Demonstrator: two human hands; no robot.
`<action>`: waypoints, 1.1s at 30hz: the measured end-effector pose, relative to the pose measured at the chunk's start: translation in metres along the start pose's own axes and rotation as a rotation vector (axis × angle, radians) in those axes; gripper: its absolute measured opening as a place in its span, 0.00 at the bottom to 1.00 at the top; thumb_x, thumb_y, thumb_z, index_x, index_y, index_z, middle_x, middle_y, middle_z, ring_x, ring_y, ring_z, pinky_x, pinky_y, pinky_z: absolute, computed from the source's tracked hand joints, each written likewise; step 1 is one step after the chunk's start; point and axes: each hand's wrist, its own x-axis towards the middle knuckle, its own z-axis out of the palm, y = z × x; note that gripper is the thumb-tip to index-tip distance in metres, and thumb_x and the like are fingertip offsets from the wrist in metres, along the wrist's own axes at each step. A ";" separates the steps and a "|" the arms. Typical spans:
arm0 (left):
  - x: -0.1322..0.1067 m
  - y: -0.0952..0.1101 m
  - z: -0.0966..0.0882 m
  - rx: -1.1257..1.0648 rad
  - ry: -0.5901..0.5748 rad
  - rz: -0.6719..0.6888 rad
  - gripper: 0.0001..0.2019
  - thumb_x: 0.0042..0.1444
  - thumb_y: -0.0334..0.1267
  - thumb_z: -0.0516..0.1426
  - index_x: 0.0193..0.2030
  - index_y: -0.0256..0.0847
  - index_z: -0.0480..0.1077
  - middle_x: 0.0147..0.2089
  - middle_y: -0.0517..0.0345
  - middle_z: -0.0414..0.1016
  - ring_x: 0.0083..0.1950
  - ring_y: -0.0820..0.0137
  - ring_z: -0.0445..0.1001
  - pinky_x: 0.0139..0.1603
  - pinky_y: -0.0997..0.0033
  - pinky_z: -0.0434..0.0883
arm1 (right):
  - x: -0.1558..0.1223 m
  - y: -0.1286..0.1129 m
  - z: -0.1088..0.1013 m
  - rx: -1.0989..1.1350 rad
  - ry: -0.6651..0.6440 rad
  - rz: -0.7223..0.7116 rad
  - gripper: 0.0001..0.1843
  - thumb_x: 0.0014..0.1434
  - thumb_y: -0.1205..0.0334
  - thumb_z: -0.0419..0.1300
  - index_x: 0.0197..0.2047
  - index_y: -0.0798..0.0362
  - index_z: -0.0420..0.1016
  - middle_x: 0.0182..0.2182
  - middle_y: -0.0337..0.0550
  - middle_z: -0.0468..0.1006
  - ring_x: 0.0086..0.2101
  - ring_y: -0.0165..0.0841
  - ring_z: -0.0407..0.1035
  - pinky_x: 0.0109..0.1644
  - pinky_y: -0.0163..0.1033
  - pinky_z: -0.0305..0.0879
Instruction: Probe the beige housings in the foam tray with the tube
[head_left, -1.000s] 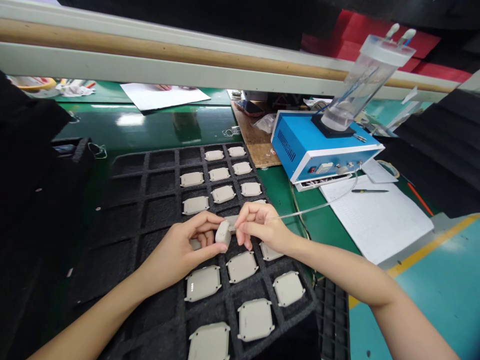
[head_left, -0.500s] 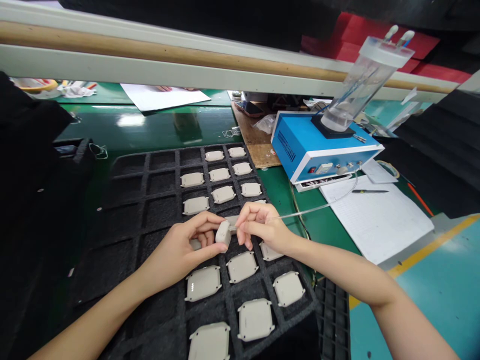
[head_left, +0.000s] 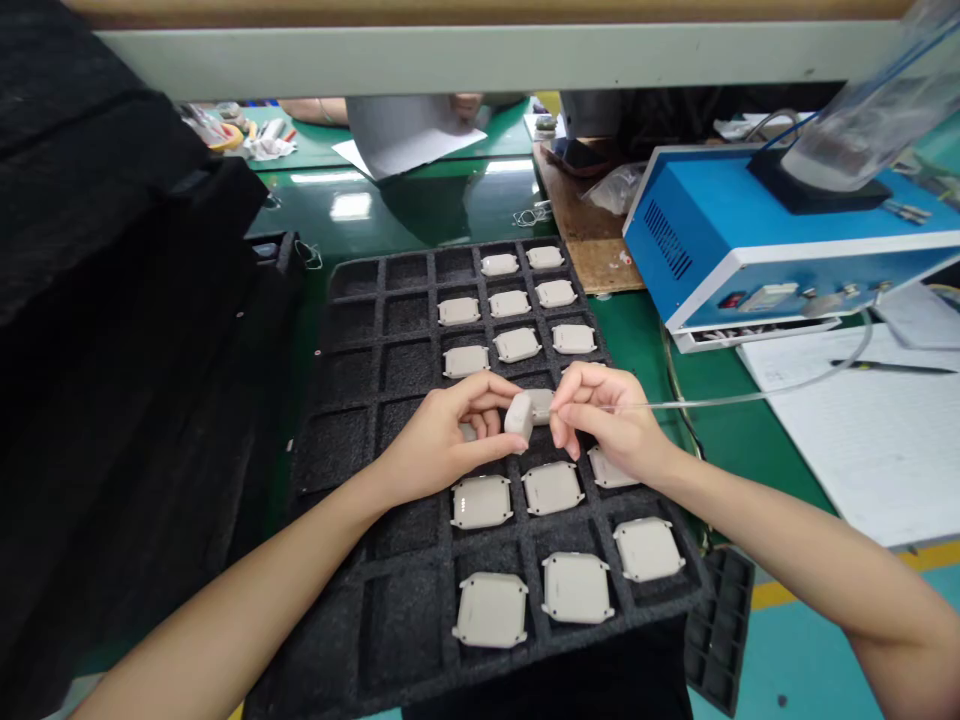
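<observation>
No words or numbers can be read anywhere. The small label (head_left: 765, 297) on the front of the blue bench instrument (head_left: 712, 215) is too small to make out, as are the faint marks on the pale plastic cases (head_left: 575, 588). The ruled sheet of paper (head_left: 862, 450) carries nothing legible.

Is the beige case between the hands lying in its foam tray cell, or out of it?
Out: the left hand holds the beige case on edge above the foam tray.

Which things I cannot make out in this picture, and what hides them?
In the head view:
Tip of the clear tube: hidden by the right hand.
Grey module under the left hand: mostly covered by it.
Clear cylinder: top cut off by the upper edge.
</observation>
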 end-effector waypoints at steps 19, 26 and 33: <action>0.000 0.000 0.000 0.039 -0.007 0.021 0.17 0.50 0.41 0.62 0.45 0.37 0.68 0.31 0.59 0.72 0.28 0.75 0.67 0.29 0.77 0.66 | 0.001 0.000 0.000 -0.030 -0.016 0.009 0.02 0.48 0.70 0.58 0.27 0.56 0.67 0.17 0.36 0.74 0.14 0.23 0.63 0.17 0.29 0.60; 0.002 -0.001 0.000 0.035 -0.014 0.037 0.18 0.49 0.41 0.63 0.45 0.37 0.67 0.33 0.59 0.73 0.30 0.74 0.69 0.31 0.76 0.67 | 0.001 0.000 0.000 -0.026 -0.021 0.011 0.02 0.47 0.69 0.59 0.27 0.57 0.67 0.17 0.36 0.74 0.13 0.23 0.63 0.16 0.29 0.60; 0.002 -0.002 0.000 0.017 -0.019 0.027 0.18 0.50 0.41 0.62 0.45 0.37 0.67 0.36 0.56 0.75 0.33 0.72 0.72 0.34 0.73 0.68 | 0.001 0.001 0.000 -0.004 -0.006 0.001 0.02 0.46 0.71 0.58 0.26 0.57 0.67 0.16 0.36 0.74 0.13 0.24 0.63 0.16 0.29 0.60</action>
